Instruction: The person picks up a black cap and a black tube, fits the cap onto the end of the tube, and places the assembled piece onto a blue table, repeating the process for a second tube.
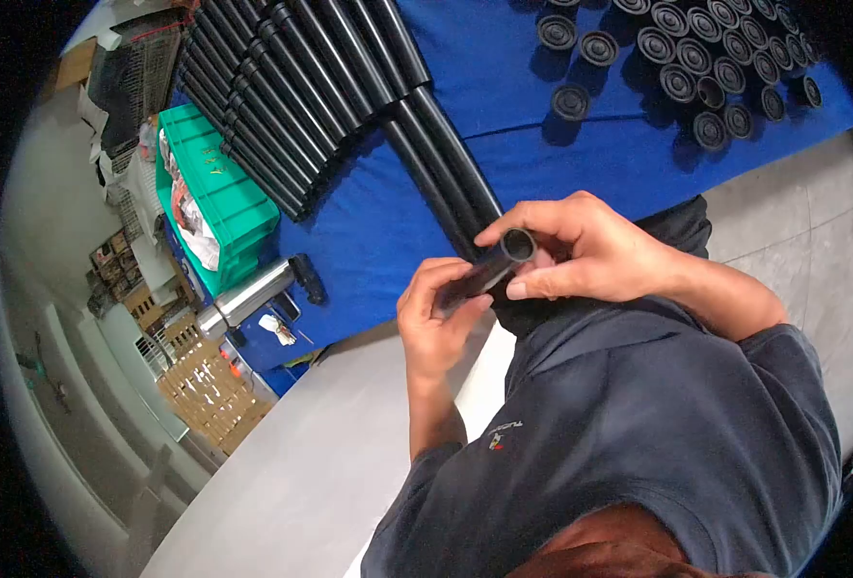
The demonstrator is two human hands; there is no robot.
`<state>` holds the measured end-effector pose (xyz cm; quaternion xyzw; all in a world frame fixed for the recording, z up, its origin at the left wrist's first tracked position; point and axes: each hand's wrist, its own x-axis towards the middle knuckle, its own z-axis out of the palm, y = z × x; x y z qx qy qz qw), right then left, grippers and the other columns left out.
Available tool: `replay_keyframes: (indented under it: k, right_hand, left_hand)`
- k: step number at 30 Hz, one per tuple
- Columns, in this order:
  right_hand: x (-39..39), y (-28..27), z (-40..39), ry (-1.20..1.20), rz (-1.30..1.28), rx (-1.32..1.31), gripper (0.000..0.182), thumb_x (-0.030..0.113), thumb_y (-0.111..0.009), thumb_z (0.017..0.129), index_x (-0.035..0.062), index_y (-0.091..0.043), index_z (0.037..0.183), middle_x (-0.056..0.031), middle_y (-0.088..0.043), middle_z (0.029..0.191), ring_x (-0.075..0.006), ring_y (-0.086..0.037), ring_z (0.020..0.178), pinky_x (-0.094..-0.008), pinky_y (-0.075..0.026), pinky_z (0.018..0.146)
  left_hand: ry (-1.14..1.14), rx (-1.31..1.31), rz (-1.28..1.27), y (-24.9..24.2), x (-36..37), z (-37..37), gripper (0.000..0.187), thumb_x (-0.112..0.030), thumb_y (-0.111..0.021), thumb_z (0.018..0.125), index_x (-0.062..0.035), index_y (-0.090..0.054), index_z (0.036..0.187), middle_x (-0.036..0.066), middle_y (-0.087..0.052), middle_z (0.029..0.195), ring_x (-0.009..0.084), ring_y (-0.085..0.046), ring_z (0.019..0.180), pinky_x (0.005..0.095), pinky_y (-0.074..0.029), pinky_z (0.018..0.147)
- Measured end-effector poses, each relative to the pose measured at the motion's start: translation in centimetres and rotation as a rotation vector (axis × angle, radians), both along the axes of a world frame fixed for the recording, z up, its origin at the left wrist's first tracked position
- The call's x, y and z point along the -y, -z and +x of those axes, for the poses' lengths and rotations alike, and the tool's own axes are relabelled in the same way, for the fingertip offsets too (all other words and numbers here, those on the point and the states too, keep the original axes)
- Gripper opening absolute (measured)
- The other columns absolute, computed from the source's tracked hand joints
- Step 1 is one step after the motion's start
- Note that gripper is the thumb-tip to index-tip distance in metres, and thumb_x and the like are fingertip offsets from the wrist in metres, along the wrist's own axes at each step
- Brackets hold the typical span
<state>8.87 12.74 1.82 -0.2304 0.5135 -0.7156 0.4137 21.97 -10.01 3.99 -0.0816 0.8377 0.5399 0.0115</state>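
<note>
A short black tube (485, 272) is held in front of my torso, its open hollow end tilted up toward me. My left hand (433, 313) wraps round its lower part, with the thumb along the near side. At the open end, my right hand (595, 252) has its thumb and fingers closed about the rim. Just beyond my hands, long black tubes (441, 164) lie side by side on the blue cloth (542, 169), their near ends close to my fingers. Whether anything sits inside the held tube cannot be seen.
Many black tubes (292, 87) lie in rows at the upper left. Several round black caps (696, 55) stand at the upper right. A green crate (224, 193) with white and reddish contents is at the left, beside a silver cylinder (253, 294) with a black handle.
</note>
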Motion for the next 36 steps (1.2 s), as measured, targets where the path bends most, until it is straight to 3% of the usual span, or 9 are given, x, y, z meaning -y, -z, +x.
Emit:
replay_keyframes:
  k: [14, 18, 20, 24, 27, 28, 29, 31, 36]
  right_hand:
    - [0.6, 0.6, 0.4, 0.059, -0.029, -0.139, 0.033, 0.019, -0.082, 0.087, 0.0009, -0.068, 0.110, -0.0019, -0.060, 0.072, -0.0096, -0.057, 0.066, -0.0285, -0.046, 0.059]
    - [0.5, -0.1, 0.5, 0.032, -0.008, -0.168, 0.033, 0.019, -0.084, 0.086, 0.0010, -0.068, 0.109, -0.0023, -0.060, 0.071, -0.0106, -0.058, 0.064, -0.0279, -0.046, 0.058]
    - [0.4, -0.8, 0.4, 0.025, 0.002, -0.195, 0.030, 0.022, -0.081, 0.087, 0.0001, -0.067, 0.102, -0.0097, -0.064, 0.072, -0.0201, -0.064, 0.065, -0.0345, -0.050, 0.060]
    - [0.0, -0.7, -0.2, -0.029, 0.059, -0.448, 0.033, 0.027, -0.077, 0.089, -0.0014, -0.069, 0.104, -0.0195, -0.068, 0.077, -0.0301, -0.071, 0.071, -0.0404, -0.053, 0.063]
    - [0.2, -0.4, 0.4, 0.182, 0.093, -0.308, 0.039, 0.030, -0.075, 0.091, -0.0029, -0.069, 0.110, -0.0256, -0.067, 0.080, -0.0335, -0.072, 0.074, -0.0417, -0.053, 0.065]
    - [0.2, -0.4, 0.7, 0.224, 0.111, -0.212, 0.036, 0.026, -0.074, 0.094, -0.0027, -0.069, 0.114, -0.0196, -0.070, 0.077, -0.0252, -0.072, 0.070, -0.0366, -0.054, 0.064]
    - [0.2, -0.9, 1.0, 0.231, 0.045, 0.172, 0.030, 0.022, -0.073, 0.097, -0.0022, -0.069, 0.115, -0.0093, -0.070, 0.078, -0.0137, -0.068, 0.069, -0.0295, -0.054, 0.061]
    - [0.3, -0.8, 1.0, 0.297, -0.055, 0.365, 0.026, 0.018, -0.072, 0.098, -0.0015, -0.068, 0.116, -0.0011, -0.067, 0.081, -0.0063, -0.063, 0.070, -0.0235, -0.053, 0.060]
    - [0.0, -0.6, 0.4, 0.409, -0.022, 0.370, 0.028, 0.019, -0.070, 0.099, -0.0029, -0.067, 0.117, -0.0036, -0.068, 0.083, -0.0085, -0.064, 0.068, -0.0237, -0.053, 0.059]
  left_hand:
    - [0.059, 0.238, 0.438, -0.6, 1.3, 0.8, 0.039, -0.018, -0.081, 0.090, 0.0064, -0.066, 0.117, 0.012, -0.068, 0.107, 0.0195, -0.067, 0.098, 0.0308, -0.052, 0.085]
    - [0.128, 0.241, 0.339, -0.3, 2.2, 1.4, 0.040, -0.024, -0.074, 0.095, 0.0058, -0.067, 0.121, 0.013, -0.069, 0.108, 0.0212, -0.068, 0.093, 0.0313, -0.052, 0.083]
    - [0.171, 0.258, 0.294, -0.5, 2.5, 1.3, 0.040, -0.025, -0.072, 0.096, 0.0055, -0.068, 0.122, 0.015, -0.070, 0.108, 0.0231, -0.068, 0.092, 0.0319, -0.052, 0.083]
    - [0.301, 0.231, -0.037, -2.8, 2.1, -0.3, 0.038, -0.020, -0.073, 0.093, 0.0053, -0.070, 0.121, 0.019, -0.071, 0.106, 0.0297, -0.069, 0.098, 0.0352, -0.053, 0.084]
    - [0.096, -0.174, -0.540, -3.0, 0.2, -0.8, 0.036, -0.023, -0.073, 0.094, 0.0043, -0.070, 0.118, 0.017, -0.071, 0.106, 0.0283, -0.067, 0.098, 0.0379, -0.052, 0.094]
    - [-0.001, -0.339, -0.519, -2.9, -0.2, -0.7, 0.033, -0.018, -0.073, 0.093, 0.0029, -0.070, 0.117, 0.016, -0.071, 0.106, 0.0298, -0.067, 0.099, 0.0423, -0.052, 0.097]
    - [-0.100, -0.502, -0.496, -2.9, -0.5, -0.7, 0.030, -0.014, -0.073, 0.091, 0.0015, -0.069, 0.117, 0.016, -0.071, 0.106, 0.0314, -0.067, 0.100, 0.0467, -0.051, 0.101]
    - [-0.034, -0.658, -0.425, -3.0, -0.5, -1.0, 0.017, -0.006, -0.069, 0.090, 0.0022, -0.067, 0.104, 0.013, -0.068, 0.093, 0.0271, -0.066, 0.089, 0.0511, -0.052, 0.098]
    - [-0.077, -0.678, -0.104, -0.8, -2.9, -1.1, 0.008, 0.002, -0.064, 0.087, 0.0022, -0.067, 0.095, 0.012, -0.065, 0.078, 0.0253, -0.065, 0.076, 0.0445, -0.055, 0.084]
